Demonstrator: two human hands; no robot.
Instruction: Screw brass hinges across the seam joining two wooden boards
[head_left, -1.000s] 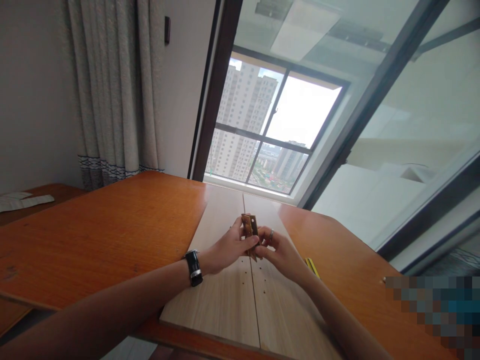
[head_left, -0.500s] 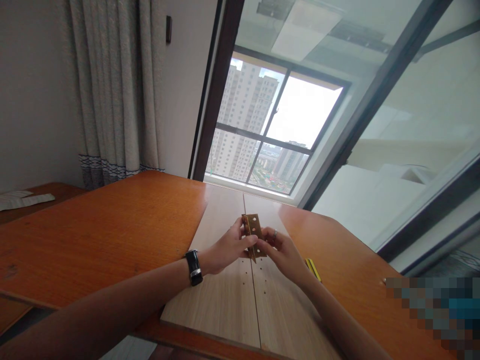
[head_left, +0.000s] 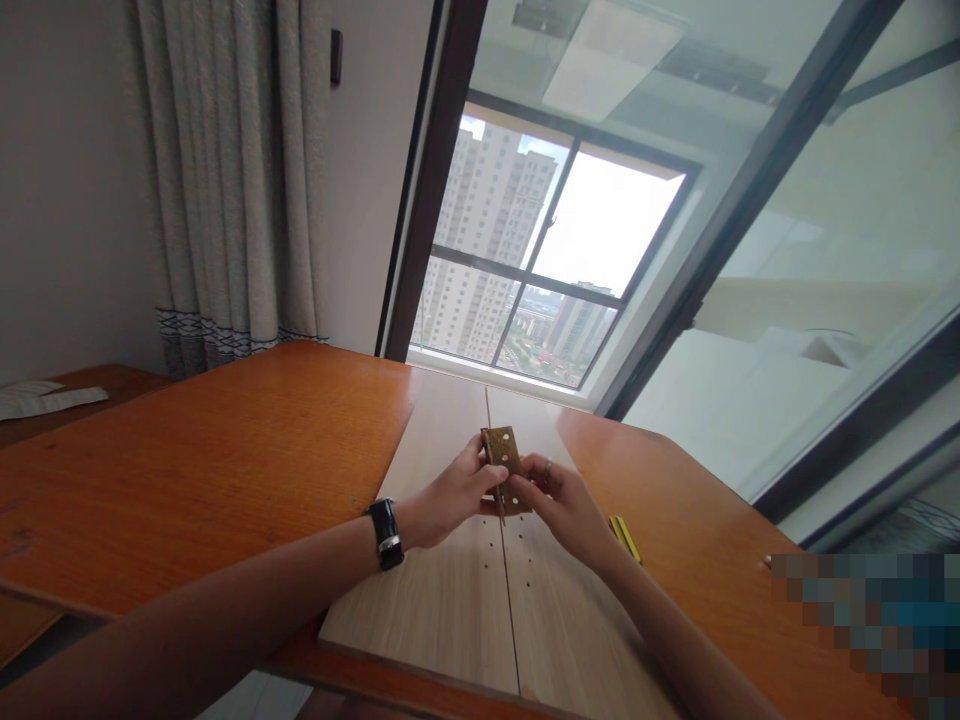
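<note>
A brass-coloured hinge [head_left: 504,452] with round holes is held up above two pale wood boards [head_left: 442,600]. My left hand [head_left: 454,495], below a black wristwatch, is closed on the hinge's left side, thumb across its front. From the right, my right hand [head_left: 559,500], with a ring on one finger, pinches the hinge's right edge. The boards lie side by side with a narrow seam between them. Several small dark holes show on both sides of the seam, below the hands.
The boards rest on an orange-brown wooden table [head_left: 262,450]. A yellow object [head_left: 625,539] lies right of my right wrist. Pale strips [head_left: 52,402] lie at the far left. Behind the table are a grey curtain [head_left: 225,180] and a dark-framed window.
The hinge has turned slightly in my fingers, and its leaves look closer together. Both hands keep their hold in nearly the same place.
</note>
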